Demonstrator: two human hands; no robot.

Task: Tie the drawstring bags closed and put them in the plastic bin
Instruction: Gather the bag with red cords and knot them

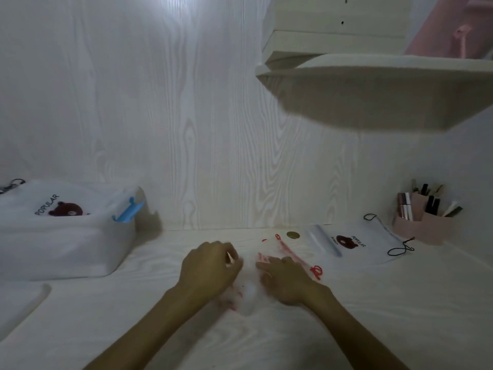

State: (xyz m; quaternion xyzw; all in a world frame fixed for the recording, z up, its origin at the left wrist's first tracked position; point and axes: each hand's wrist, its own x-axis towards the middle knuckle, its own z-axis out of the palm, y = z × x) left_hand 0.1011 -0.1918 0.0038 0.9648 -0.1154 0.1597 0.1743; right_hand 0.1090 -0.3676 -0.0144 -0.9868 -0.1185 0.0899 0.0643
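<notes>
A clear drawstring bag with a red cord (290, 253) lies on the white desk in front of me. My left hand (210, 265) has its fingers curled at the bag's near left part and seems to pinch it, though blur hides the grip. My right hand (285, 279) rests flat on the bag with its fingers stretched out. A second clear bag with a bear print and a black cord (354, 243) lies flat at the right. The translucent plastic bin (66, 244) with a blue latch stands at the far left and holds another bear-print bag (61, 206).
A pink organiser (424, 222) with pens and cosmetics stands at the back right corner. A white shelf (386, 86) juts out overhead on the right. A round gold cable cap (293, 235) sits in the desk behind the bags. The bin's lid (21, 303) lies at the left edge.
</notes>
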